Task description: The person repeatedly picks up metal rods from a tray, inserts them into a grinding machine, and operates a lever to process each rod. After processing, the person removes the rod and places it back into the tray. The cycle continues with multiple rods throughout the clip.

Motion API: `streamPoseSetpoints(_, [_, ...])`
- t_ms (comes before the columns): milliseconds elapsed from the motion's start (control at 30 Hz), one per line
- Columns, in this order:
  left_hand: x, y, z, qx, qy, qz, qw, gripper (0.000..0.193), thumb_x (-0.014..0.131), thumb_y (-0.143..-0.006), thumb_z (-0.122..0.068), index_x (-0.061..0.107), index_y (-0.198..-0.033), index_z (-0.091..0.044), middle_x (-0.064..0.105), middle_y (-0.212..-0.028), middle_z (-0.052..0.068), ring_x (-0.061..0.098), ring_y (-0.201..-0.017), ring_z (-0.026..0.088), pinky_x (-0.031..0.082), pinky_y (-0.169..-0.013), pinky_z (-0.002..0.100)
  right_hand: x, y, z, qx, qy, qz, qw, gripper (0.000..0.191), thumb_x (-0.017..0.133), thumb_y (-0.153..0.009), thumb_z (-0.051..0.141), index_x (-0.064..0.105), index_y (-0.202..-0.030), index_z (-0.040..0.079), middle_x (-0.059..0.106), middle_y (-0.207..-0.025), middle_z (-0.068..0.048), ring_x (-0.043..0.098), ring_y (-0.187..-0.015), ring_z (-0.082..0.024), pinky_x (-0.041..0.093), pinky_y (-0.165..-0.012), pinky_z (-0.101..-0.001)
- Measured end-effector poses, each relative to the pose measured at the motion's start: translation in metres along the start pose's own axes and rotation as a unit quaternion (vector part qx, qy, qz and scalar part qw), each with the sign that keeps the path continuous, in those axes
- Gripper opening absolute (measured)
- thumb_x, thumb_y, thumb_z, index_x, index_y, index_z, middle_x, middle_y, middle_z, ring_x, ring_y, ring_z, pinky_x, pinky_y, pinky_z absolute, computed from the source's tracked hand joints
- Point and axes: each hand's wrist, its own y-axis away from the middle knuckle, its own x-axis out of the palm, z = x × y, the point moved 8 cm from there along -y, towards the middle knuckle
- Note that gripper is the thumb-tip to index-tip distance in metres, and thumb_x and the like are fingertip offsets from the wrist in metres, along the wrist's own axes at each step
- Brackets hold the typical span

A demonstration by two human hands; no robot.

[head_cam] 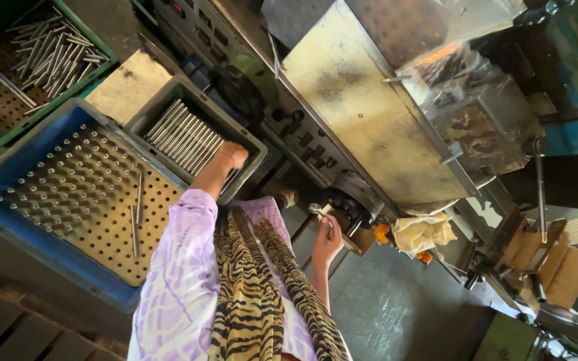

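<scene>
My left hand [232,155] reaches into a grey crate [168,93] of long shiny metal rods [185,137], fingers curled down around rods at the crate's near end. My right hand [328,244] is closed on a metal lever handle [317,210] at the front of a large worn machine [369,113]. A lilac sleeve and a tiger-striped scarf [255,294] fill the lower middle.
A blue crate [8,220] with a perforated peg board holds three loose rods at left. A green crate [68,83] of short rods sits at top left. A crumpled yellow cloth [423,234] and cardboard pieces [556,261] lie at right.
</scene>
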Motion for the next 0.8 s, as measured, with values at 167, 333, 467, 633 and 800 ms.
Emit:
streamPoseSetpoints(167, [-0.008,0.0,-0.007,-0.023,0.025,-0.046,0.998,0.031,0.052,-0.098,-0.02,0.081,-0.107,-0.015,0.075,-0.12,0.01,0.071,-0.116,0.028,0.055,-0.098,0.043,0.008,0.0,0.007,-0.023,-0.044,0.014,0.999,0.017,0.068,-0.101,0.016,0.073,-0.114,0.005,0.071,-0.097,-0.002,0.062,-0.083,-0.006,0.05,-0.072,-0.0213])
streamPoseSetpoints(333, [-0.018,0.005,0.022,-0.092,-0.021,-0.01,0.996,0.039,0.049,-0.095,-0.024,0.069,-0.128,-0.017,0.059,-0.141,0.008,0.049,-0.138,0.027,0.032,-0.115,0.053,0.004,0.002,-0.003,0.009,-0.059,-0.009,0.998,0.018,0.07,-0.099,0.018,0.073,-0.112,0.005,0.073,-0.096,-0.002,0.063,-0.082,-0.006,0.051,-0.072,-0.0221])
streamPoseSetpoints(467, [-0.047,0.022,0.107,-0.222,-0.208,-0.001,0.953,0.051,0.043,-0.1,-0.031,0.056,-0.147,-0.014,0.043,-0.159,0.006,0.033,-0.149,0.026,0.021,-0.119,0.048,0.003,0.002,-0.008,0.02,0.005,-0.003,1.0,0.021,0.07,-0.101,0.02,0.075,-0.113,0.004,0.071,-0.094,-0.005,0.055,-0.077,-0.01,0.046,-0.067,-0.0255])
streamPoseSetpoints(633, [-0.055,0.037,0.157,-0.243,-0.016,0.001,0.97,0.043,0.038,-0.109,-0.026,0.062,-0.144,-0.018,0.05,-0.158,0.0,0.042,-0.148,0.021,0.032,-0.116,0.046,0.006,0.002,-0.006,0.0,-0.016,-0.005,1.0,0.022,0.071,-0.098,0.024,0.073,-0.112,0.006,0.073,-0.094,-0.002,0.061,-0.077,-0.005,0.05,-0.067,-0.0222])
streamPoseSetpoints(800, [-0.038,0.03,0.122,-0.194,-0.113,0.083,0.971,0.035,0.053,-0.105,-0.026,0.076,-0.129,-0.018,0.071,-0.141,0.001,0.064,-0.134,0.019,0.051,-0.106,0.038,0.01,0.003,-0.009,0.048,0.035,-0.008,0.998,0.023,0.072,-0.098,0.022,0.076,-0.113,0.006,0.074,-0.091,-0.006,0.055,-0.072,-0.012,0.045,-0.063,-0.027])
